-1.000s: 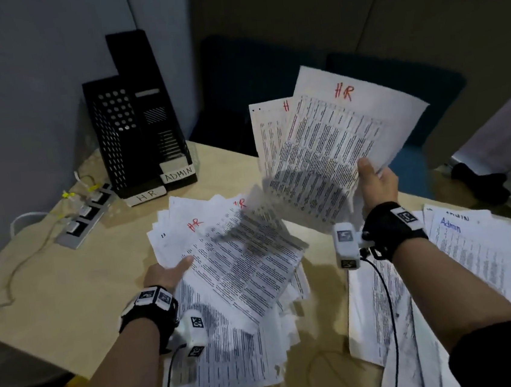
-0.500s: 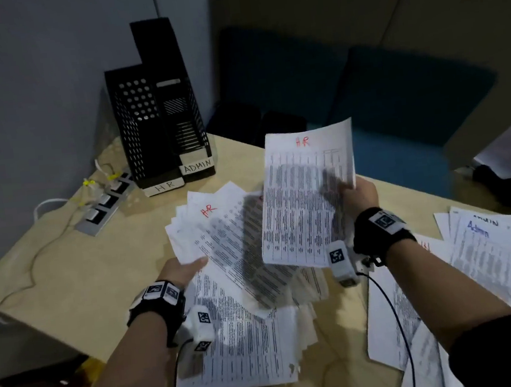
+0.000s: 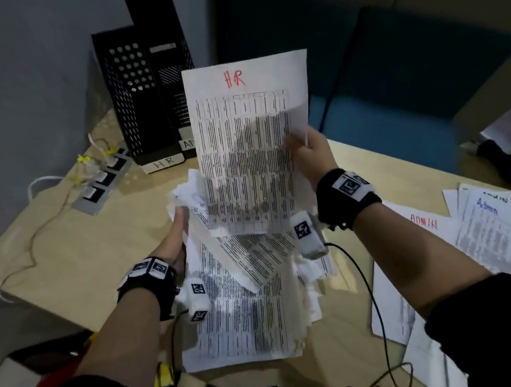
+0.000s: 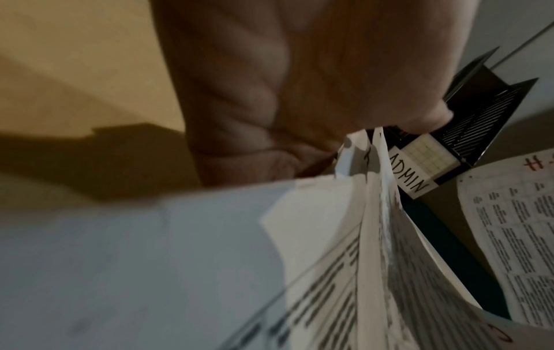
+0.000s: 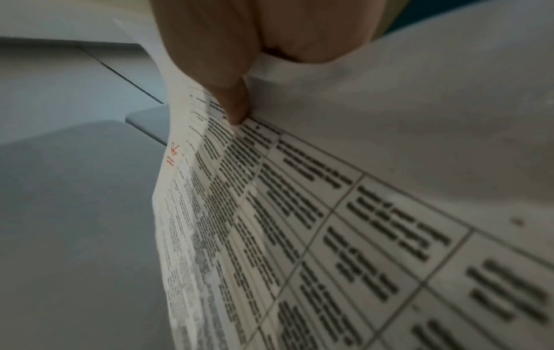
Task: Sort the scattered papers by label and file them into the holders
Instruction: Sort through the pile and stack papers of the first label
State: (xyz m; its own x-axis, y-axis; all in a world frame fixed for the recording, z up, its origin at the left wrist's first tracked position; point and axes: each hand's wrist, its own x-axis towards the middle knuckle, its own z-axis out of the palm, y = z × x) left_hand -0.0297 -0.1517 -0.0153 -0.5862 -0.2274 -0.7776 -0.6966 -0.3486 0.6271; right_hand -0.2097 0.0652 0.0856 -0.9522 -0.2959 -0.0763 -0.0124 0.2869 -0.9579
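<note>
My right hand (image 3: 308, 153) holds a bundle of printed sheets marked HR (image 3: 248, 137) upright above the table, thumb pinching their right edge (image 5: 237, 104). My left hand (image 3: 179, 229) grips the left side of a messy HR pile (image 3: 244, 305) lying on the table; in the left wrist view the thumb and palm (image 4: 299, 94) clamp the lifted sheet edges (image 4: 371, 189). Two black mesh holders stand at the back left, one labelled HR (image 3: 131, 102), the other ADMIN (image 3: 172, 76) (image 4: 479, 113), partly hidden by the raised sheets.
A pile of ADMIN papers (image 3: 488, 232) lies on the right of the wooden table (image 3: 81, 259). A power strip (image 3: 102, 184) with cables sits at the left edge near the wall. A blue seat (image 3: 410, 88) stands behind the table.
My right hand has gathered its fanned HR sheets into one upright bundle and brought it left, over the pile. My left hand has slid forward and lifted the pile's left edge.
</note>
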